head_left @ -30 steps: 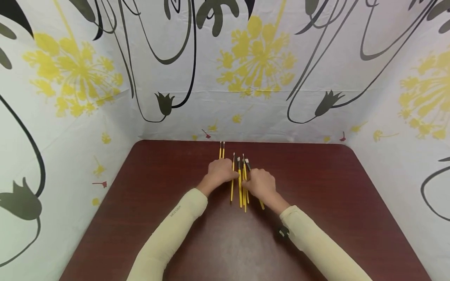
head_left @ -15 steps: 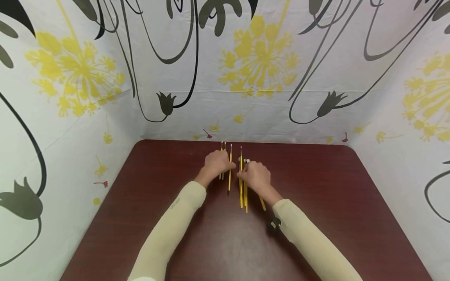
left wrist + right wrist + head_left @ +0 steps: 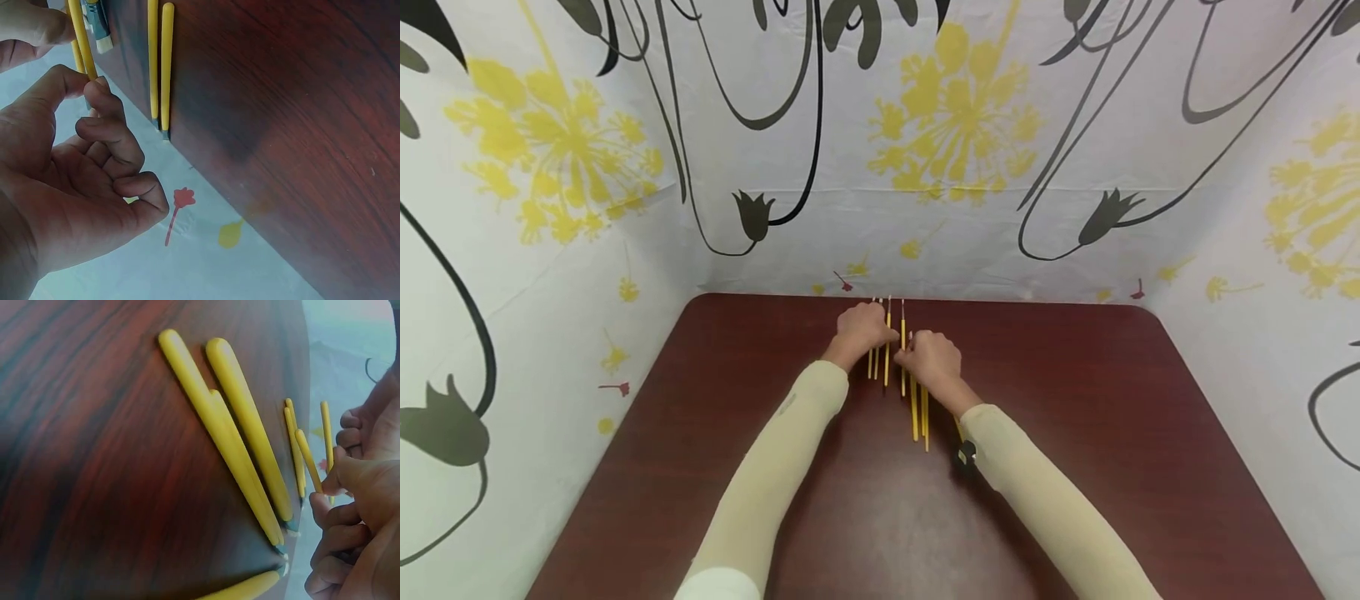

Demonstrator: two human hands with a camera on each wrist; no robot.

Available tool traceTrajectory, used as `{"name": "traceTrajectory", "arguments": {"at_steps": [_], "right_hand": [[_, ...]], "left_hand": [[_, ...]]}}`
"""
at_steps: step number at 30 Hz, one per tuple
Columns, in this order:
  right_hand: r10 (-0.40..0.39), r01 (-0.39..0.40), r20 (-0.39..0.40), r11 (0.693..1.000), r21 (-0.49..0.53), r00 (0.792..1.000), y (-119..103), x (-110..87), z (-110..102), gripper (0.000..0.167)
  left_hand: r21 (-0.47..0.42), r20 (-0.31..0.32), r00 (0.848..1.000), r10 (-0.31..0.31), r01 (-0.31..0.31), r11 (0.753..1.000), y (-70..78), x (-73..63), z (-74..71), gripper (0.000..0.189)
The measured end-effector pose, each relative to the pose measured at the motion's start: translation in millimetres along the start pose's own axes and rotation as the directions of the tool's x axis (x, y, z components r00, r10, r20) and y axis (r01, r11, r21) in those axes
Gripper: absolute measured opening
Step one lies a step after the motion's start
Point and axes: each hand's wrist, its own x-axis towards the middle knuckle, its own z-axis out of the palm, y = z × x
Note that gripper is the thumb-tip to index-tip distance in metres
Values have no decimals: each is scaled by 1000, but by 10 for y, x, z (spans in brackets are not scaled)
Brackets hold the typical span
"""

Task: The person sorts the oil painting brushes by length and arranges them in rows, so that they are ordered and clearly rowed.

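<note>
My left hand (image 3: 859, 329), near the table's far edge, pinches a thin yellow-handled paintbrush (image 3: 887, 367) between thumb and forefinger. Just to its right, my right hand (image 3: 932, 360) pinches a second thin paintbrush (image 3: 903, 332) by fingertips and thumb, its tip pointing toward the back wall. Two slim paintbrushes (image 3: 160, 69) lie side by side by the left hand, their tips at the far edge. Under and in front of the right hand lie several thicker paintbrushes (image 3: 250, 434), their heads mostly hidden by that hand in the head view.
A dark red wooden table (image 3: 865, 517) stands against a white printed cloth (image 3: 820, 167) that rises on the back and both sides. One more paintbrush (image 3: 244, 589) lies slanted apart from the others, partly covered by the right sleeve in the head view.
Both hands have moved toward the far edge. The left hand has carried its paintbrush back beside the two slim ones; the right hand has taken a thin paintbrush from the group and moved it back and left.
</note>
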Motion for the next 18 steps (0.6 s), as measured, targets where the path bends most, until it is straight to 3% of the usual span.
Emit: {"name": "traceTrajectory", "arguments": {"at_steps": [18], "right_hand": [[101, -101, 22, 995, 15, 995, -154, 163, 99, 53]], "left_hand": [[58, -3, 1000, -4, 4, 998, -48, 179, 44, 35]]}}
